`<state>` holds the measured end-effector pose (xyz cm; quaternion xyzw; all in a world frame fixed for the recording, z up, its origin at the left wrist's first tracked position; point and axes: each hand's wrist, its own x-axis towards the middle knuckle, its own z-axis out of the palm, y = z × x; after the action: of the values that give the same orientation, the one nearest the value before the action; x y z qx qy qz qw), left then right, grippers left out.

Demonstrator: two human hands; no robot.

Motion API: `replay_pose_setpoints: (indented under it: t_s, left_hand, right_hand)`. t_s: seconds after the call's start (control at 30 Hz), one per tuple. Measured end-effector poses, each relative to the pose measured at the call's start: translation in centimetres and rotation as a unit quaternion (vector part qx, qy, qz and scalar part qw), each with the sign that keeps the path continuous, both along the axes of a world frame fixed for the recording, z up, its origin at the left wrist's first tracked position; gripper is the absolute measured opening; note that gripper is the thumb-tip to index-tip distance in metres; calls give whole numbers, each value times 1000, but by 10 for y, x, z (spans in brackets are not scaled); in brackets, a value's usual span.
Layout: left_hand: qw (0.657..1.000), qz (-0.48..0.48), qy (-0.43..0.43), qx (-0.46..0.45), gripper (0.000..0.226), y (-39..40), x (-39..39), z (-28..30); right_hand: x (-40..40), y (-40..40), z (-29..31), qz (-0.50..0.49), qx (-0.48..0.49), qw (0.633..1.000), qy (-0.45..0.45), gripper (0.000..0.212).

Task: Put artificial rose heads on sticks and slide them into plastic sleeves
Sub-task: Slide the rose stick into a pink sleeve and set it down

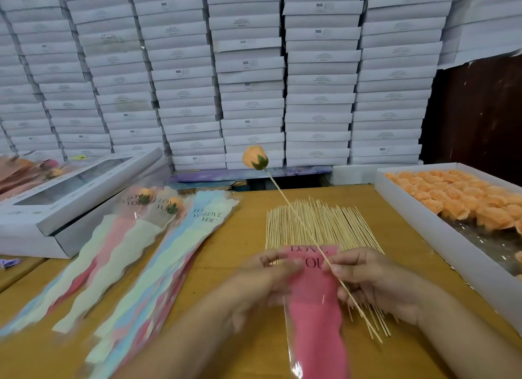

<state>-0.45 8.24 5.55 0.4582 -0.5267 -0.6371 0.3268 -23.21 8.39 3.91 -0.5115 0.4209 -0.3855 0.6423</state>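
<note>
Presently on record, largest item first: a wall of stacked white boxes [254, 76] fills the background behind a wooden counter [248, 226]. At the counter's right edge sits a long white tray [440, 246] packed at its far end with loose orange rose heads [457, 195]. At the left lie windowed gift boxes [76, 186], and beside them a fanned heap of pastel plastic sleeves [135, 265] printed "LOVE YOU", two of the upper ones already holding finished roses [147, 195]. In the centre a flat bundle of bare wooden sticks [319, 223] lies with its points toward the boxes. Over that bundle a pink sleeve [313, 302] is held with its printed mouth away from the person and its tail toward them; the left hand [265, 277], blurred, grips the sleeve at its left edge near the mouth. The right hand [372, 277] pinches a stick [299, 220] partway up, fingers curled around it. That stick runs diagonally, bare point down and to the right past the wrist, orange rose head [255, 158] mounted at the far upper end, raised well beyond the sleeve mouth. Key relation: stick and sleeve axes run roughly the same way, but the bare point lies near the sleeve's tail, not its mouth; insertion likely requires drawing the point back up to the mouth, the right hand being the nearer.
</note>
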Motion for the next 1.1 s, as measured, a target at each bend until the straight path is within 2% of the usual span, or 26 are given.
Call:
replay_pose_setpoints:
  t_s: [0.13, 0.27, 0.53, 0.67, 0.73, 0.8, 0.87, 0.93, 1.1]
  left_hand:
    - [996, 68, 49, -14, 20, -22, -12, -2]
    - [993, 87, 72, -19, 19, -27, -23, -15]
    - [997, 39, 61, -3, 20, -22, -21, -28]
    - [996, 39, 78, 6, 24, -22, -21, -26]
    - [997, 36, 65, -6, 15, -22, -21, -24]
    - [998, 42, 46, -11, 28, -22, -20, -25]
    - [998, 38, 55, -14, 16, -22, -20, -26]
    - [997, 39, 62, -14, 15, -20, -20, -25]
    - [997, 51, 49, -12, 20, -19, -23, -22]
  right_hand:
    - [3, 2, -1, 45, 5, 999, 9, 16]
    - [0, -1, -2, 20, -5, 1000, -11, 23]
    - [-5, -8, -2, -95, -21, 995, -31, 28]
    - [-3, -8, -4, -89, -28, 996, -19, 29]
    - [-2, -8, -5, -77, -26, 997, -16, 28]
    - [-1, -8, -5, -72, -24, 997, -18, 26]
    - [-1, -9, -6, -71, -25, 997, -22, 26]
    - [-1, -10, -8, -72, -28, 997, -28, 25]
    - [-1, -11, -10, -67, -27, 997, -22, 37]
